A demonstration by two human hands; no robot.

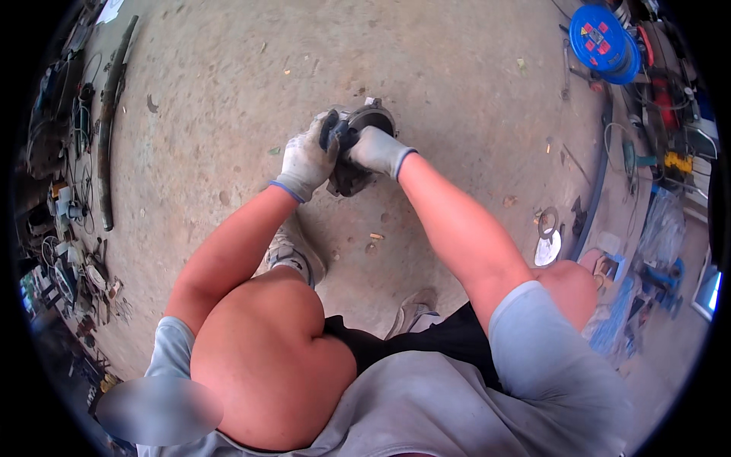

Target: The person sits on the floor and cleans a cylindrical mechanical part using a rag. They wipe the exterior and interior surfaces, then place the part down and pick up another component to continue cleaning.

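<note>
On the concrete floor ahead of my feet sits a dark grey metal housing (352,181) with a rounded, hollow-looking end at its far right. My left hand (307,161), in a whitish work glove with a blue cuff, is closed around a small black part (330,128) at the housing's left side. In a matching glove, my right hand (376,154) reaches over the housing's middle from the right. Its fingers are curled in toward the black part and partly hidden, so what they grip cannot be made out. Both hands nearly meet over the housing.
A long dark bar (111,141) lies at the left, beside heaped tools and cables. At the far right stands a blue reel (604,44). A metal ring (547,222) and a white disc (547,249) lie right of my knees, near a long dark pipe (598,179). My shoes (412,311) are close below the housing.
</note>
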